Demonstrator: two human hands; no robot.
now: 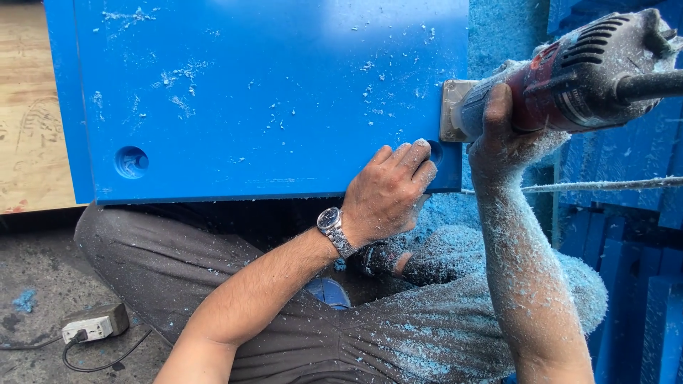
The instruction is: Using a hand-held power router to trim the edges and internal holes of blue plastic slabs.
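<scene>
The board [270, 92] is bright blue, flecked with pale shavings. The power tool [583, 71] is red and black with a grey dusting, its base plate [449, 110] tan. The wristwatch [333, 229] is silver with a dark face. The trousers [178, 270] are dark grey, speckled light blue toward the right. The wood sheet [28, 107] at far left is pale tan; the socket block [96, 323] white and grey.

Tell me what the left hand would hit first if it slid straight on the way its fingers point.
The left hand points up-right along the blue board; it would probably meet the power tool's base plate at the board's edge first.
</scene>
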